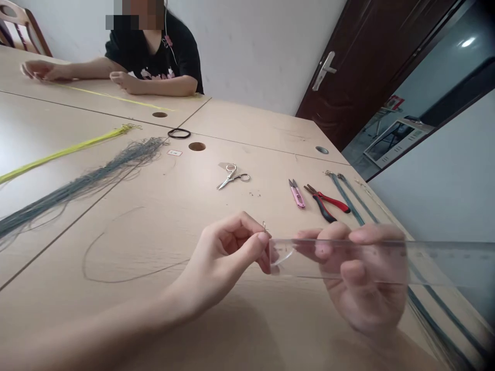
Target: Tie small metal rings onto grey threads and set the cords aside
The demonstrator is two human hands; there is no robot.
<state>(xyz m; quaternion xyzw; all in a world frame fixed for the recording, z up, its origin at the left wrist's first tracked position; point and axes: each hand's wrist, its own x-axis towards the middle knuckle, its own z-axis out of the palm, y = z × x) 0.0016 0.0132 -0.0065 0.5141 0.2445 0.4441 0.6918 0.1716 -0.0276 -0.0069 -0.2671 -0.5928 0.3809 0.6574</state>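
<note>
My left hand (228, 257) is closed in a pinch on a small metal hook (264, 225), which sticks up above the fingertips. A thin grey cord (131, 281) curves over the table on the left and runs to this hand. My right hand (361, 273) grips a clear ruler (301, 257) between its fingers, blurred a little by motion. The ruler lies level, its left end touching or very close to my left fingertips, and its other end runs out at the right edge.
Scissors (230, 178), pink snips (297, 194) and red-black pliers (327, 202) lie ahead. Grey cords (77, 185) and yellow cords (65, 153) are at left, more cords (436, 309) at right. A black loop (179, 134) lies beyond. Across the table (247, 129), a person rests both arms.
</note>
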